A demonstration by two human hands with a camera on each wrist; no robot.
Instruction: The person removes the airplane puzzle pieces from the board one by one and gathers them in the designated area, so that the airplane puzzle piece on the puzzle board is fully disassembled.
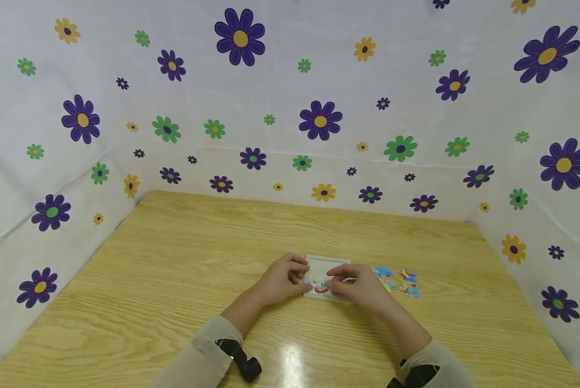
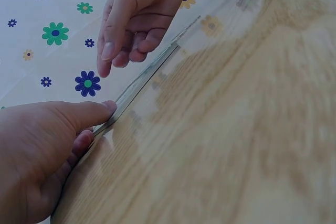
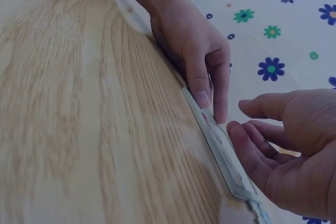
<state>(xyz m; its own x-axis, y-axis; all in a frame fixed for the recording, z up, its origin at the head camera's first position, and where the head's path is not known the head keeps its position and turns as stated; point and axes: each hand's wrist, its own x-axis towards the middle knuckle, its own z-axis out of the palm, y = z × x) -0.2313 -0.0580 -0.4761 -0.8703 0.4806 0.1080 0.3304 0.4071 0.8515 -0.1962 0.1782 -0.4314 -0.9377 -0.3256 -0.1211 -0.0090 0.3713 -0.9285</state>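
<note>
A small pale puzzle tray [image 1: 321, 265] lies flat on the table, with a few coloured pieces, one with a red curve [image 1: 321, 290], in its near part. My left hand [image 1: 282, 279] grips the tray's left edge, its thumb on the near left corner and its fingers along the side. Over the tray's right part hovers my right hand [image 1: 360, 286]. In the right wrist view the right hand [image 3: 294, 150] has loosely bent fingers, thumb and index apart, and nothing shows between them. The tray [image 3: 210, 140] is seen nearly edge-on there.
Several loose blue and yellow puzzle pieces [image 1: 409, 283] lie on the wooden table [image 1: 197, 242] right of the tray, some partly hidden behind the right hand. Flower-printed white cloth [image 1: 270, 97] surrounds the table at the back and both sides.
</note>
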